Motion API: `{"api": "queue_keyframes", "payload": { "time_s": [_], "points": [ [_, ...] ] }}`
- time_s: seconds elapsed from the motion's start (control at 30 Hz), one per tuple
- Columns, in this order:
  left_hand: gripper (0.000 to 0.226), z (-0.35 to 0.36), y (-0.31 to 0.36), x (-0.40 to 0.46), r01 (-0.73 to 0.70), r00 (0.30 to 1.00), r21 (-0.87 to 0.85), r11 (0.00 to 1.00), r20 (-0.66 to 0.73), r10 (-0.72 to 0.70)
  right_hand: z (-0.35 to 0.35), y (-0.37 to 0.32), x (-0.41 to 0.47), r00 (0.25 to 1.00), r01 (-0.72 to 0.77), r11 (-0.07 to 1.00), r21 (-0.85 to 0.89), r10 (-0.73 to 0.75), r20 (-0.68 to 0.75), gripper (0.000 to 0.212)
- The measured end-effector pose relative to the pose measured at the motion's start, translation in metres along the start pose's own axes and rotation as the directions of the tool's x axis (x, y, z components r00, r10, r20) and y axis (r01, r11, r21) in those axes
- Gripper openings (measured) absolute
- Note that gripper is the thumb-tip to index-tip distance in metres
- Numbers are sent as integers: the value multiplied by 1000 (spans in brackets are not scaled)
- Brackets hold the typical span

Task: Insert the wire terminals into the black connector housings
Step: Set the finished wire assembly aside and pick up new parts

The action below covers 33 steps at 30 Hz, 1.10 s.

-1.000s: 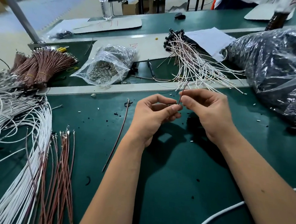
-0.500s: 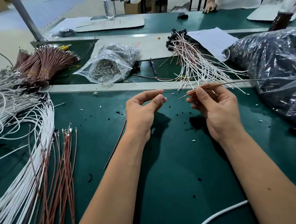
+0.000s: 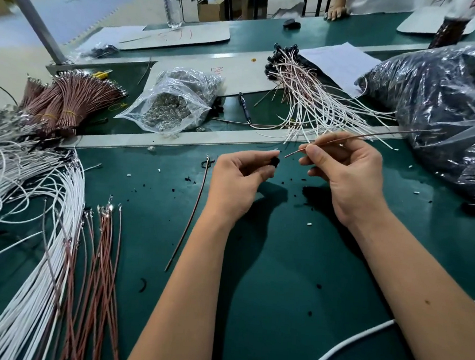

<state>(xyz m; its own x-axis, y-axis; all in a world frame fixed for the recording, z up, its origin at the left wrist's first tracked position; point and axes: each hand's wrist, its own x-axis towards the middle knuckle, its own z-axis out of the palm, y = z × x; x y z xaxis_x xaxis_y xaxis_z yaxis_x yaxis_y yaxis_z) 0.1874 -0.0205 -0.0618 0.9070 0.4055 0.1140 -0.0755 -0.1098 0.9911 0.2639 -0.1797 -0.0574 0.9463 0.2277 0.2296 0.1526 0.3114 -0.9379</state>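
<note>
Above the tabletop (image 3: 281,266), the left hand (image 3: 239,182) pinches a tiny rigid housing (image 3: 274,162) while the right hand (image 3: 348,172) pinches a light, whippy wire (image 3: 372,136), rightly gripped near its terminal end for control.

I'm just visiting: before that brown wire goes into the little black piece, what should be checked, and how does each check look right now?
1. Left hand holds black connector housing: ok.
2. Right hand pinches brown wire: ok.
3. Wire tip points toward the housing: ok.
4. Tip already inside housing: not ok, a gap shows.
5. Housing opening faces the wire: cannot tell.
6. Terminal on tip undamaged: cannot tell, too small.
</note>
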Motion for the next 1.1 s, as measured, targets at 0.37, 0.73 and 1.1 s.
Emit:
{"api": "queue_keyframes", "payload": {
  "time_s": [0.37, 0.73, 1.1],
  "points": [
    [18, 3, 3, -3, 21, 1000, -62, 998, -5, -22, -2, 6, 1, 998, 61, 994, -90, -61, 5, 23],
    [27, 5, 5, -4, 48, 999, -144, 988, -11, -50, -2, 4, -1, 997, 38, 996, -85, -32, 67, 17],
    [34, 13, 7, -6, -2, 993, -197, 980, -120, -22, -2, 3, -1, 996, 27, 998, -65, -22, 82, 16]
  ]
}}
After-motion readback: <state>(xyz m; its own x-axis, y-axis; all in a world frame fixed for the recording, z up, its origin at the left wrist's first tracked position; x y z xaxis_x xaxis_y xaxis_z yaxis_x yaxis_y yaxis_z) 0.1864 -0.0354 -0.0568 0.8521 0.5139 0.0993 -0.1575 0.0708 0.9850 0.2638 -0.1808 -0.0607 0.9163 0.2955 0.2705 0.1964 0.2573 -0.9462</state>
